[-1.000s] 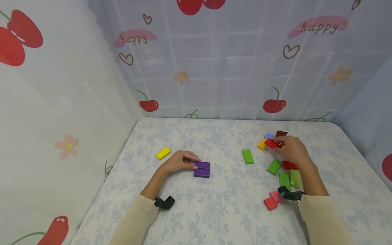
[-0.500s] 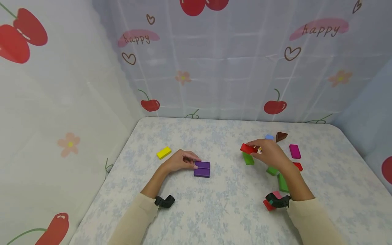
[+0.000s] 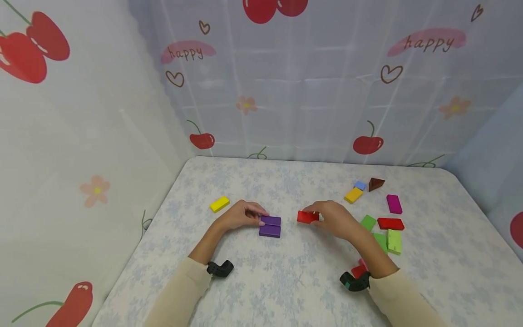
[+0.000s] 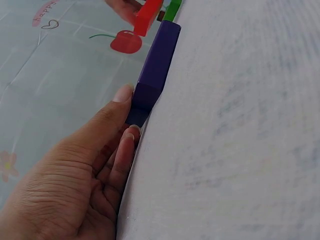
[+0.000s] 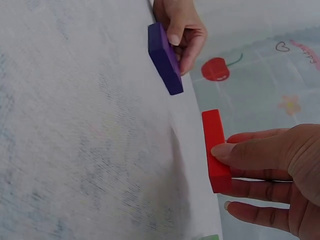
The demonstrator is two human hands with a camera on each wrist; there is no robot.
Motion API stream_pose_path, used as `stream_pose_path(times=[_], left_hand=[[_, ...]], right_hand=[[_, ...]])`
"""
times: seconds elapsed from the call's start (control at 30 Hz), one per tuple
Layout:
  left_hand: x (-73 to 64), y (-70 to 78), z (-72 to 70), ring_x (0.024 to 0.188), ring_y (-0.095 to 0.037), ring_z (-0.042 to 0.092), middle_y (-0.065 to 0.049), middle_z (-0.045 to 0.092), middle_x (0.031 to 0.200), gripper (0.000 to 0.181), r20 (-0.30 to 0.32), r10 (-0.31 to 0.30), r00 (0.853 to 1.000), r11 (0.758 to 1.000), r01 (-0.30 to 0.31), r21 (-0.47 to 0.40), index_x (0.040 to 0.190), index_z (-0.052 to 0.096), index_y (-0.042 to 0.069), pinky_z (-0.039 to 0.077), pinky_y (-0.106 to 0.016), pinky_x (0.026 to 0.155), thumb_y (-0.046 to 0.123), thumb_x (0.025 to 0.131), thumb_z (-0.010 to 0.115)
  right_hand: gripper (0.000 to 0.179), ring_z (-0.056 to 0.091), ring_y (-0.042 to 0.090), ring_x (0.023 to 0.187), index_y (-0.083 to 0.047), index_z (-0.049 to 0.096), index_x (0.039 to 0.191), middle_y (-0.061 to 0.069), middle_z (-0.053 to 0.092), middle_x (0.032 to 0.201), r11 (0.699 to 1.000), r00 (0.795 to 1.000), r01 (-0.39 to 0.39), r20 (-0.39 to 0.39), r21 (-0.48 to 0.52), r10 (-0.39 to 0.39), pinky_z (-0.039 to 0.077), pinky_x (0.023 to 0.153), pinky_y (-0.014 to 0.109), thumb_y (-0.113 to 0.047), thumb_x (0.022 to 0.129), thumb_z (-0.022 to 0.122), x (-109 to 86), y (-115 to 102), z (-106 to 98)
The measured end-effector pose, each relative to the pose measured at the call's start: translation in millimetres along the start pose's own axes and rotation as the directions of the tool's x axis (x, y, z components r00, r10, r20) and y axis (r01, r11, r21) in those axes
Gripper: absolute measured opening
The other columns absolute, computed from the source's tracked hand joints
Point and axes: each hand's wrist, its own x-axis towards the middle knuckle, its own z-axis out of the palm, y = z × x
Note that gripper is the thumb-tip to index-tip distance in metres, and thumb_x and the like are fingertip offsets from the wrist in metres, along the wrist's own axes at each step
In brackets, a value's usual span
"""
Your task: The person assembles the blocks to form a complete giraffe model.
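Two purple blocks lie side by side and touching near the middle of the table. My left hand holds them at their left end, its thumb tip on the purple surface; in the left wrist view the purple block shows beyond that thumb. To their right, my right hand pinches a flat red block between thumb and fingers. In the right wrist view this red block is held above the table, apart from the purple ones. A green block is mostly hidden behind the red one in the left wrist view.
A yellow block lies left of my left hand. Right of my right hand lie an orange block, a blue block, a brown triangular block, a magenta block, another red block and several green ones.
My right hand has carried the red block from the orange block at the right leftward and nearer, toward the purple blocks. The left hand has stayed at the purple blocks.
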Motion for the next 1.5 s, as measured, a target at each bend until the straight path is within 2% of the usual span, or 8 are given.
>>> stream_pose_path(times=[0.1, 0.23, 0.4, 0.5, 0.67, 0.93, 1.1, 1.5], left_hand=[[-0.5, -2.1, 0.0, 0.08, -0.018, 0.065, -0.001, 0.073, 0.11, 0.028, -0.004, 0.003, 1.0, 1.0, -0.003, -0.004, 0.115, 0.079, 0.015, 0.053, -0.027, 0.071, 0.012, 0.087, 0.082], [-1.6, -3.4, 0.6, 0.08, -0.016, 0.065, -0.002, 0.073, 0.11, 0.028, -0.003, 0.011, 1.0, 1.0, -0.011, -0.005, 0.115, 0.079, 0.012, 0.054, -0.027, 0.07, 0.012, 0.087, 0.082], [-1.9, -3.4, 0.6, 0.08, -0.017, 0.065, -0.001, 0.073, 0.11, 0.028, 0.002, 0.011, 1.0, 1.0, -0.011, 0.008, 0.115, 0.079, 0.013, 0.054, -0.028, 0.071, 0.014, 0.087, 0.083], [-1.6, -3.0, -0.1, 0.08, -0.017, 0.065, 0.001, 0.073, 0.111, 0.028, -0.004, 0.008, 1.0, 1.0, -0.007, 0.012, 0.115, 0.079, 0.016, 0.054, -0.029, 0.071, 0.015, 0.087, 0.083], [-1.7, -2.8, -0.4, 0.079, -0.017, 0.065, 0.0, 0.073, 0.109, 0.028, 0.001, -0.002, 1.0, 1.0, 0.002, 0.008, 0.114, 0.08, 0.015, 0.053, -0.027, 0.07, 0.015, 0.086, 0.083], [-1.1, -1.2, 0.0, 0.079, -0.017, 0.064, -0.001, 0.073, 0.109, 0.028, 0.001, 0.012, 1.0, 1.0, -0.012, -0.002, 0.114, 0.079, 0.013, 0.053, -0.027, 0.07, 0.012, 0.086, 0.083], [0.3, 0.4, -0.7, 0.08, -0.017, 0.064, 0.0, 0.073, 0.11, 0.028, -0.004, 0.002, 1.0, 1.0, -0.002, 0.011, 0.114, 0.079, 0.014, 0.053, -0.027, 0.071, 0.012, 0.086, 0.083], [-0.2, 1.2, 0.3, 0.079, -0.017, 0.064, -0.001, 0.073, 0.109, 0.027, -0.01, 0.002, 1.0, 1.0, -0.002, 0.003, 0.113, 0.08, 0.013, 0.053, -0.026, 0.07, 0.01, 0.086, 0.083]], right_hand=[[0.036, 0.067, 0.022, 0.1, -0.009, 0.075, 0.121, 0.003, 0.073, 0.113, 1.0, 0.999, -0.006, 0.034, -0.001, 0.006, 0.056, 0.087, 0.041, -0.004, 0.085, 0.081, 3.1, -4.2, 8.7], [0.03, 0.064, 0.018, 0.092, -0.009, 0.076, 0.114, 0.0, 0.073, 0.105, 1.0, 0.997, -0.022, 0.074, 0.005, 0.021, 0.056, 0.083, 0.036, -0.005, 0.085, 0.082, 5.1, -8.0, 16.3], [0.023, 0.061, 0.016, 0.085, -0.012, 0.074, 0.101, -0.003, 0.069, 0.094, 0.998, 0.994, -0.061, 0.093, -0.008, 0.062, 0.055, 0.076, 0.035, -0.009, 0.082, 0.086, 3.1, -7.5, 13.4], [0.019, 0.057, 0.015, 0.08, -0.013, 0.072, 0.094, -0.003, 0.066, 0.089, 0.997, 0.992, -0.079, 0.101, 0.027, 0.076, 0.053, 0.072, 0.033, -0.007, 0.081, 0.085, 1.4, -4.8, 8.4], [0.018, 0.058, 0.016, 0.08, -0.011, 0.07, 0.091, -0.002, 0.066, 0.087, 0.992, 0.991, -0.044, 0.127, 0.115, 0.029, 0.052, 0.072, 0.029, 0.0, 0.083, 0.082, 2.7, -0.9, 10.3], [0.019, 0.061, 0.016, 0.082, -0.012, 0.072, 0.093, -0.003, 0.067, 0.089, 0.994, 0.998, -0.026, 0.064, 0.102, 0.019, 0.055, 0.075, 0.031, -0.001, 0.082, 0.083, 7.8, -5.2, 22.2], [0.018, 0.06, 0.016, 0.08, -0.011, 0.072, 0.094, -0.002, 0.067, 0.088, 0.998, 1.0, 0.012, 0.011, 0.068, -0.013, 0.054, 0.073, 0.03, -0.001, 0.083, 0.083, 8.9, -11.2, 25.6], [0.018, 0.055, 0.01, 0.076, -0.012, 0.071, 0.096, -0.003, 0.065, 0.091, 0.999, 1.0, 0.02, 0.007, 0.03, -0.021, 0.05, 0.069, 0.027, -0.005, 0.084, 0.083, 11.2, -19.3, 34.5]])
